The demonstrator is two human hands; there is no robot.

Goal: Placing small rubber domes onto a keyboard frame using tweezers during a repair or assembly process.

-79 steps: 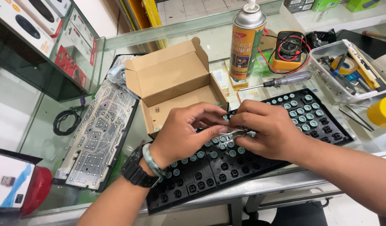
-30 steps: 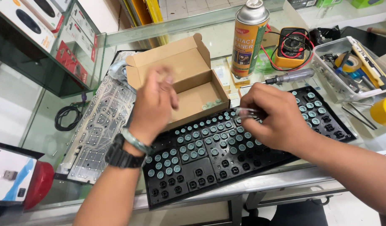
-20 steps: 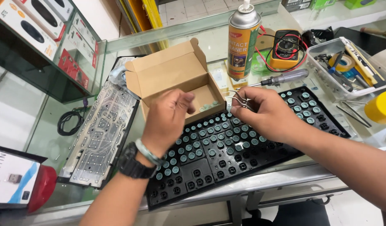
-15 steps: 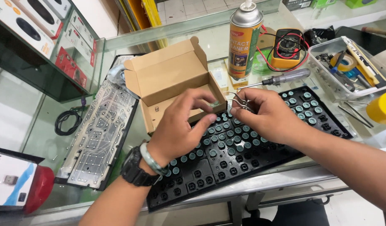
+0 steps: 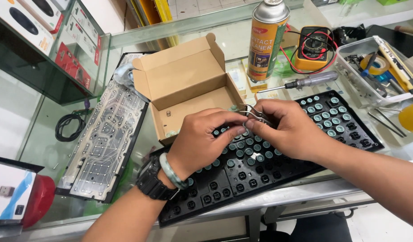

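Observation:
A black keyboard frame point(image 5: 278, 170) lies face down on the glass counter, many sockets fitted with small pale rubber domes. My right hand point(image 5: 289, 127) holds metal tweezers point(image 5: 251, 113) over its upper middle. My left hand point(image 5: 202, 139), with a black watch and a green bangle at the wrist, has its fingertips meeting the tweezer tips, pinching something small that I cannot make out. Just behind the hands stands an open cardboard box point(image 5: 188, 89) with a few small domes inside.
A keyboard membrane sheet on its black back plate point(image 5: 105, 143) lies at the left. A spray can point(image 5: 267, 38), a multimeter point(image 5: 311, 47), a screwdriver point(image 5: 305, 81) and a clear tool tray point(image 5: 376, 71) stand at the back right. A yellow container point(image 5: 412, 116) is at the right edge.
My left hand went to the cardboard box and has come back to the tweezer tips over the keyboard. My right hand stayed over the keyboard with the tweezers.

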